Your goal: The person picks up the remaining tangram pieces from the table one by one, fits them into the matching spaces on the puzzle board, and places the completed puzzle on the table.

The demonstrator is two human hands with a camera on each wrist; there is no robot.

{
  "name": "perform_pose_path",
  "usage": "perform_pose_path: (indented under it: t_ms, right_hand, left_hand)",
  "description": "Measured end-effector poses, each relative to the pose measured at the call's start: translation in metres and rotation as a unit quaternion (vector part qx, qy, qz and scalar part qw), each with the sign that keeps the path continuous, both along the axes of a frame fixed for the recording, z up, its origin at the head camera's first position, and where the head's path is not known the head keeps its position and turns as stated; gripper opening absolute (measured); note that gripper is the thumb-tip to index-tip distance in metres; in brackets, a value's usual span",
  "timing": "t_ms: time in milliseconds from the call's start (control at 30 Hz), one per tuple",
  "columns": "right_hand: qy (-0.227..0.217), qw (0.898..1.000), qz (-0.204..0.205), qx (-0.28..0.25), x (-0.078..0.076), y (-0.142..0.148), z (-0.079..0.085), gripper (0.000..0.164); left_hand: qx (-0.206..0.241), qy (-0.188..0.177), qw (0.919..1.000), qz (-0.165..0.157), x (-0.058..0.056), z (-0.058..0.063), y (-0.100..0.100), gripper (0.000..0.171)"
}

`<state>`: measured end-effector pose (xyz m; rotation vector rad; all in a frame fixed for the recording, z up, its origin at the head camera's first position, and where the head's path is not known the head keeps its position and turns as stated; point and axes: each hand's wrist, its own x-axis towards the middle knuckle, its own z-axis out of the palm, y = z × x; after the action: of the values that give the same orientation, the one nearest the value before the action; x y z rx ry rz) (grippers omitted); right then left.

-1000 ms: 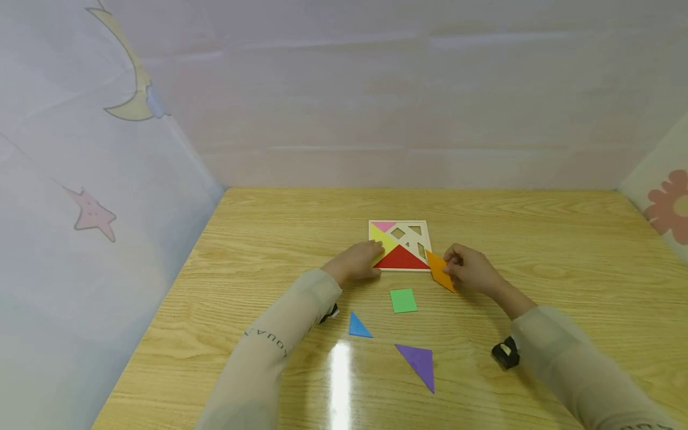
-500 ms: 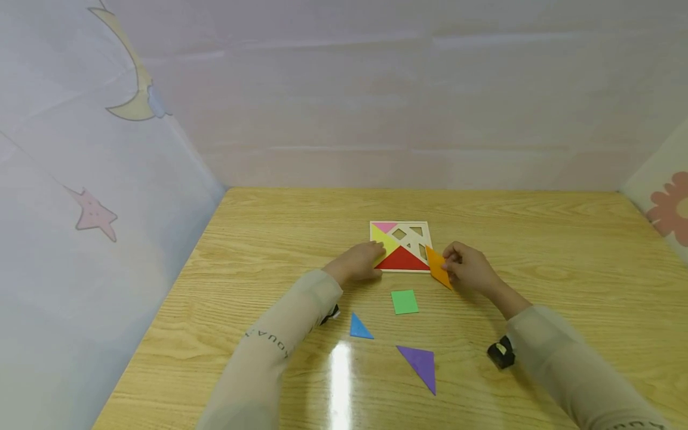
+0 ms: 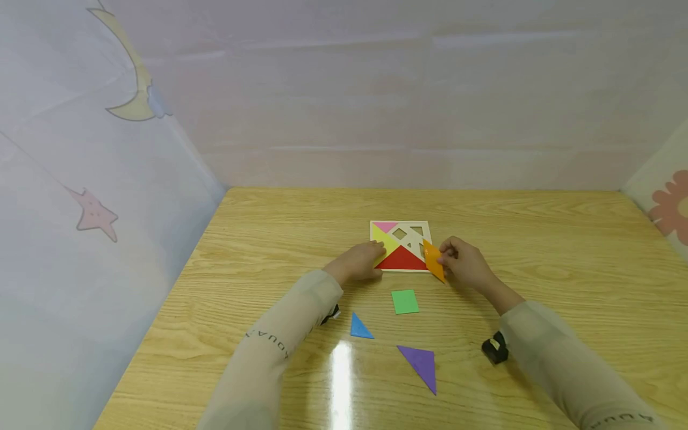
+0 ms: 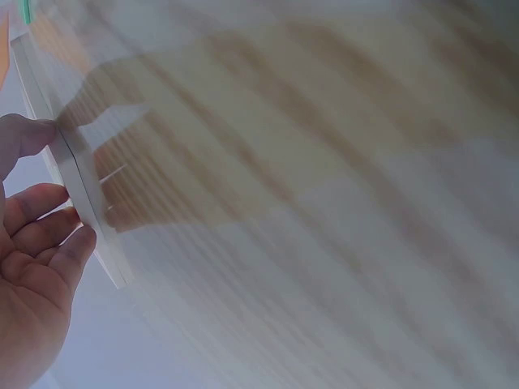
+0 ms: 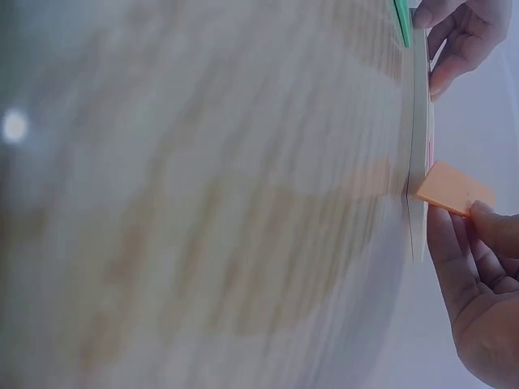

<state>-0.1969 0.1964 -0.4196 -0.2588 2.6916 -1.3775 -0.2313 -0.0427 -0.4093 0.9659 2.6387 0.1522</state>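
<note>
A cream wooden tangram board (image 3: 411,237) lies on the table with a pink triangle (image 3: 385,226), a yellow triangle (image 3: 379,235) and a red triangle (image 3: 401,261) set in it. My left hand (image 3: 357,261) grips its near left corner, fingers over the yellow triangle and thumb at the front edge. Between thumb and fingers, my right hand (image 3: 466,263) pinches an orange parallelogram (image 3: 433,261), tilted over the board's right edge. That piece partly hides a cutout on the right side. In the right wrist view, one end of the orange parallelogram (image 5: 454,188) overlaps the board's edge.
On the wooden table (image 3: 269,239), in front of the board, lie a green square (image 3: 405,301), a blue triangle (image 3: 361,327) and a purple triangle (image 3: 422,365). A black wrist device (image 3: 495,348) shows under the right sleeve. A pale printed backdrop (image 3: 333,107) surrounds the table.
My right hand has moved left and slightly away from me, bringing the orange parallelogram farther over the board's right edge and tilting it more steeply. My left hand has stayed on the board.
</note>
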Motion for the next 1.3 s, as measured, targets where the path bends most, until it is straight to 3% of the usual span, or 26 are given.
perform_pose_path:
  t_ms: [867, 1300]
  right_hand:
    - [0.006, 1.0, -0.016, -0.025, -0.01, -0.007, -0.003, 0.01]
    - [0.027, 0.999, -0.026, -0.019, -0.015, -0.015, -0.001, 0.01]
  left_hand:
    - [0.001, -0.012, 0.9999, 0.006, 0.001, 0.003, 0.001, 0.052]
    - [-0.007, -0.013, 0.9999, 0.008, -0.004, -0.005, 0.0, 0.053]
